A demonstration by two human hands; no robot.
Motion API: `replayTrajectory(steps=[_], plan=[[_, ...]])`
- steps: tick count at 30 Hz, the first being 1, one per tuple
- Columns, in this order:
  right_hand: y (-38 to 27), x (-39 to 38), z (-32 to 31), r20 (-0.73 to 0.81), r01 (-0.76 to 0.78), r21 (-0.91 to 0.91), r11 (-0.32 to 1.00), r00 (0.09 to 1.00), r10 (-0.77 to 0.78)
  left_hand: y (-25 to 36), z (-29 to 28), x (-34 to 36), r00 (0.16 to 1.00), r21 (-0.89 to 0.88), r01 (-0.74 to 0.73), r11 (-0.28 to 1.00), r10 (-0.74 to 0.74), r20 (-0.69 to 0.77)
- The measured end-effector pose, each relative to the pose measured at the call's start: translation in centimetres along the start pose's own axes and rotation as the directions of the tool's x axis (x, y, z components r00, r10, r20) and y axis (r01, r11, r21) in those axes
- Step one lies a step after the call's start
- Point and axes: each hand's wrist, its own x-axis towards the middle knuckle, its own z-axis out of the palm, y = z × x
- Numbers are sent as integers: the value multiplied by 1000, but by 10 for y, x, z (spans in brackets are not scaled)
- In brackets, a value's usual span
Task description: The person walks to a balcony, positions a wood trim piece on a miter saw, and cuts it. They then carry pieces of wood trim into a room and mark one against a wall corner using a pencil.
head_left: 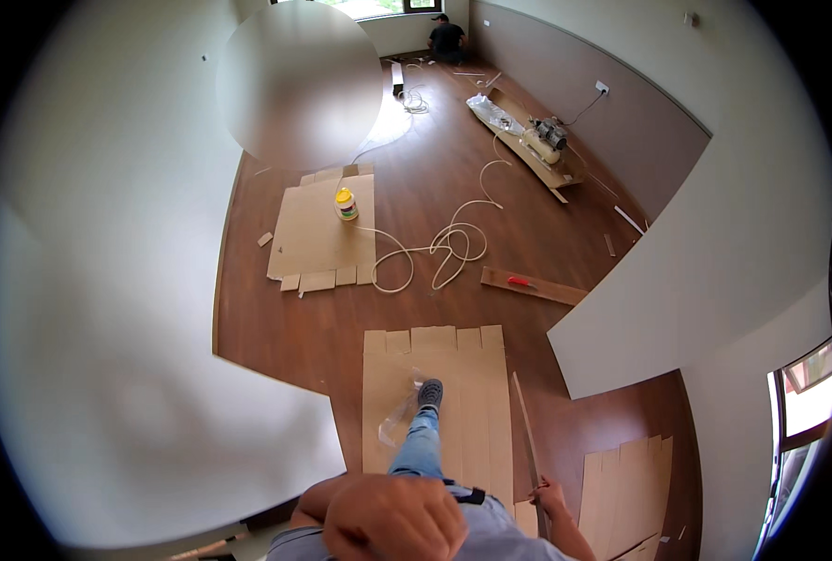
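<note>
Close below me, my left hand [397, 517] is curled into a fist in front of my body, and whatever it may hold is hidden. At my right side, my right hand [551, 497] grips a long thin wooden strip [525, 423], which points forward and stands beside the edge of a flattened cardboard sheet [472, 393]. One of my feet, in a dark shoe [430, 394], is on that sheet. A crumpled piece of clear plastic [397, 418] lies next to the shoe.
Ahead, a yellow-lidded tub [346, 204] stands on another cardboard sheet [308, 229]. A pale hose [448, 245] loops over the wooden floor. A red-handled tool [519, 281] lies on a board [556, 289]. An air compressor [544, 142] sits right, wall corners flank me, and a person [448, 39] crouches far off.
</note>
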Motion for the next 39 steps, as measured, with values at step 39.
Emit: replayTrajectory(steps=[39], plan=[[-759, 364, 25, -342, 400, 193, 896, 883, -321, -605, -791, 88, -125, -125, 987, -102, -972, -196]])
